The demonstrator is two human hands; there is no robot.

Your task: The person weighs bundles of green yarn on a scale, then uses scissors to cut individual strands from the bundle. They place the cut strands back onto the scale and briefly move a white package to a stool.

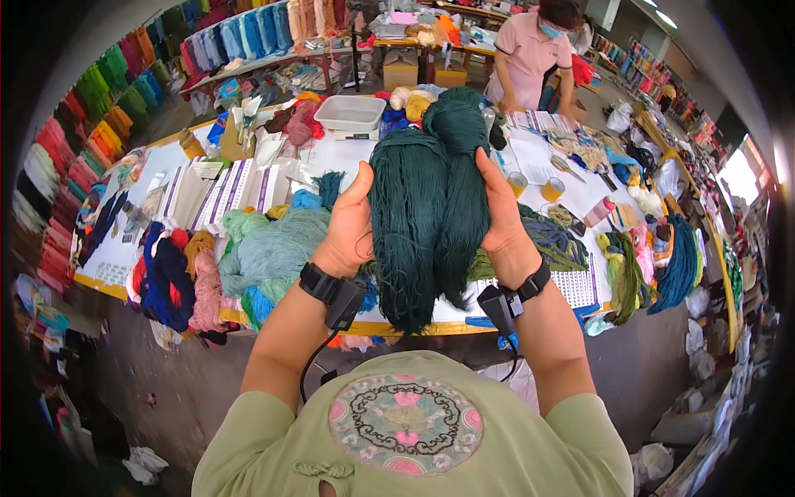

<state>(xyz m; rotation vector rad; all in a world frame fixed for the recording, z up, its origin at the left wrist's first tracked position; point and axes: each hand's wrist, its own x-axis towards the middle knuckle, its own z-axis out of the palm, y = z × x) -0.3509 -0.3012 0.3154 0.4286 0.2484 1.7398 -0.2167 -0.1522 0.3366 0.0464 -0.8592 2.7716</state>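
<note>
Between my two hands, above the table's front edge, hangs a thick bundle of dark green yarn (407, 219) in two side-by-side lobes, its loose strands trailing at the bottom. My left hand (349, 225) grips its left side, thumb pointing up and most fingers hidden behind the yarn. On the other side, my right hand (502, 209) holds the right lobe, its thumb along the edge and its other fingers mostly out of sight. Close to my left wrist lies a pale blue-green hank (269, 253). Olive and grey-green yarn (551, 240) lies beside my right hand.
White shade-card sheets (228, 195) lie at left on the table, with a clear plastic tub (349, 113) farther back. Yellow-topped cups (552, 190) and a pink cone (599, 212) stand at right. A masked co-worker (530, 62) leans over the far side. Yarn racks line the walls.
</note>
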